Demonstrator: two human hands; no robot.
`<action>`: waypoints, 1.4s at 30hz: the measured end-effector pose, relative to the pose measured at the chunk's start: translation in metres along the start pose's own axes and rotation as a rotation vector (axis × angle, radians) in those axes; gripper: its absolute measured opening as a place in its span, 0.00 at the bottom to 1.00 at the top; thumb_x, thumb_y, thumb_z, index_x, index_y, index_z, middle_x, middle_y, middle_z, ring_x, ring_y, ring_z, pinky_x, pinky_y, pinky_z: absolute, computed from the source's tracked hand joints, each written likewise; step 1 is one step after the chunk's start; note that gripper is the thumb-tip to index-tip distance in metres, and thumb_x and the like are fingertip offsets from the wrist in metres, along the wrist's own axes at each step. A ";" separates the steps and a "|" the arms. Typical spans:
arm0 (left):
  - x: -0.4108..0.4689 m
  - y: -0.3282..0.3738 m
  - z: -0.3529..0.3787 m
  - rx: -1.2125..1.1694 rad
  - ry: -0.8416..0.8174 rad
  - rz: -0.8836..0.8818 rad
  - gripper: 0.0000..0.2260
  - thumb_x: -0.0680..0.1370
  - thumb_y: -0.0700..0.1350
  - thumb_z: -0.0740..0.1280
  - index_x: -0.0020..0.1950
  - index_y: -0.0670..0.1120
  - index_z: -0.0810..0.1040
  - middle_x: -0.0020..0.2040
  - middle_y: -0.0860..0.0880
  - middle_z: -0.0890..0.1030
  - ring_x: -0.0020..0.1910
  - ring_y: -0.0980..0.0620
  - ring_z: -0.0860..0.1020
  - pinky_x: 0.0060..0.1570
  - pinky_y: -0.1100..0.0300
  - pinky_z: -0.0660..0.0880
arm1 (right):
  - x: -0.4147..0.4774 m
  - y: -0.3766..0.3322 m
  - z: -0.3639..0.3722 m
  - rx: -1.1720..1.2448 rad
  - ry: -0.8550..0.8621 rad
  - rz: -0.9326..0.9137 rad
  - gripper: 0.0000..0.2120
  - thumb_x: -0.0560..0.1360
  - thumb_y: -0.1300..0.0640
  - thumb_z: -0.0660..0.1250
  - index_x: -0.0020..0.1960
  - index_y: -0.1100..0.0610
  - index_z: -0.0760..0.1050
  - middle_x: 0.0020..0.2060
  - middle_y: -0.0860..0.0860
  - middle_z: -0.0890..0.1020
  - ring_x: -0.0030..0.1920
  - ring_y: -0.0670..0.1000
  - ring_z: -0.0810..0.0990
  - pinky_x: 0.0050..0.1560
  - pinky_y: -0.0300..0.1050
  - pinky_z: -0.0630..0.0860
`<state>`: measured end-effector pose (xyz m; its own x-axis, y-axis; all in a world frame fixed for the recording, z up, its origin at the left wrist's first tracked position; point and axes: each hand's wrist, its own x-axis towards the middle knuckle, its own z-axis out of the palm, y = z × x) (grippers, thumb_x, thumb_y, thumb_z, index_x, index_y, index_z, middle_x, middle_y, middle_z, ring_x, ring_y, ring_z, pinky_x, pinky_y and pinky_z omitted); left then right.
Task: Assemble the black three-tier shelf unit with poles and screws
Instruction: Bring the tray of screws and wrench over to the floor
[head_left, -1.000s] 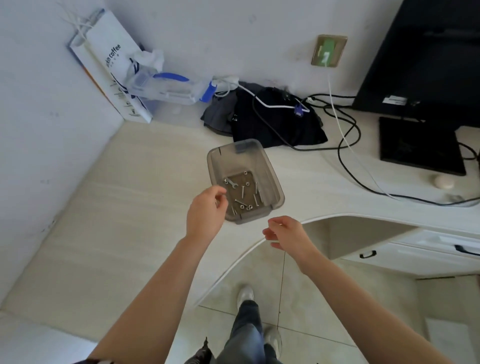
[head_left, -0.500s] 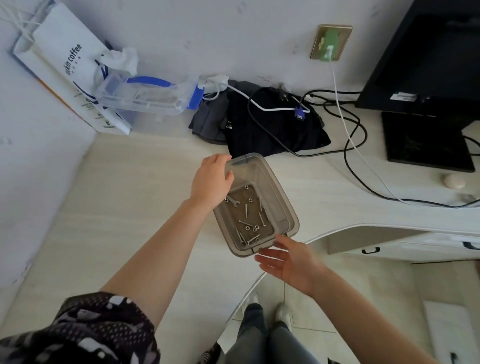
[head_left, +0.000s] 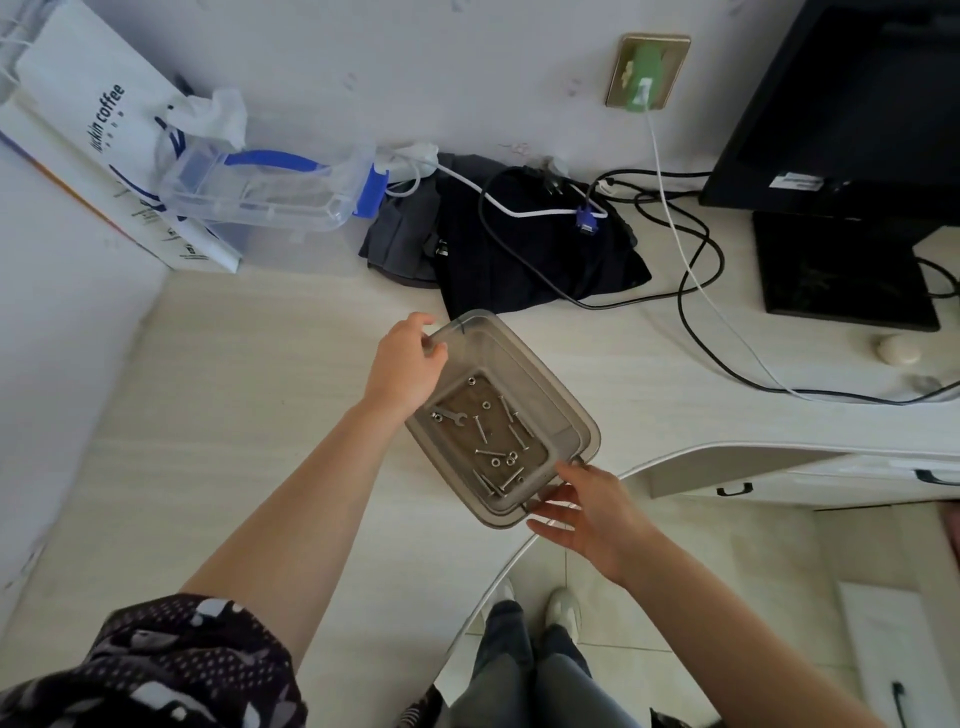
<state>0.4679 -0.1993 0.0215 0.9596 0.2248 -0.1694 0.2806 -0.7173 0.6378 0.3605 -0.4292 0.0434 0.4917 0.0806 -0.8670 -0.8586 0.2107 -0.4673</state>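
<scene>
A smoky clear plastic tray (head_left: 561, 400) sits on the pale desk (head_left: 234, 415) near its curved front edge. Inside lie several silver screws (head_left: 511, 441), some nuts and a small flat wrench (head_left: 451, 417). My left hand (head_left: 408, 366) grips the tray's far left corner rim. My right hand (head_left: 587, 512) is at the near end of the tray, fingers spread under and against its rim. No shelf panels or poles are in view.
A black cloth (head_left: 524, 249) with cables (head_left: 691, 291) lies behind the tray. A clear storage box with blue handle (head_left: 265, 192) and a white paper bag (head_left: 98, 140) stand at the back left. A black monitor (head_left: 852, 119) stands right. Below the desk edge are tiled floor and my legs (head_left: 540, 675).
My left hand moved from the tray's near side to its far left corner and took hold. My right hand reached in to the tray's near end. The view moved closer.
</scene>
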 end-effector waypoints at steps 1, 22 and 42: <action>-0.001 -0.001 0.000 -0.045 0.017 -0.039 0.18 0.82 0.44 0.66 0.71 0.45 0.73 0.55 0.48 0.79 0.50 0.53 0.76 0.51 0.64 0.70 | 0.001 -0.001 -0.002 -0.010 0.023 -0.030 0.09 0.83 0.58 0.60 0.60 0.61 0.73 0.42 0.59 0.78 0.43 0.58 0.82 0.49 0.57 0.83; -0.073 0.050 0.061 -0.243 -0.069 0.025 0.05 0.79 0.46 0.71 0.50 0.47 0.77 0.40 0.52 0.78 0.37 0.57 0.75 0.34 0.72 0.69 | -0.020 0.002 -0.117 -0.147 0.506 -0.512 0.09 0.79 0.58 0.65 0.60 0.56 0.73 0.39 0.53 0.77 0.35 0.50 0.75 0.40 0.50 0.78; -0.316 0.163 0.234 -0.291 -0.338 0.149 0.05 0.79 0.40 0.71 0.47 0.41 0.76 0.36 0.51 0.75 0.34 0.54 0.71 0.35 0.68 0.67 | -0.161 0.183 -0.356 -0.084 0.882 -0.474 0.11 0.79 0.55 0.65 0.61 0.56 0.77 0.43 0.53 0.82 0.43 0.53 0.81 0.49 0.55 0.80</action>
<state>0.2152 -0.5417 0.0030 0.9558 -0.1283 -0.2647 0.1682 -0.4998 0.8497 0.0725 -0.7502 0.0364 0.5315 -0.7517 -0.3905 -0.6263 -0.0383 -0.7787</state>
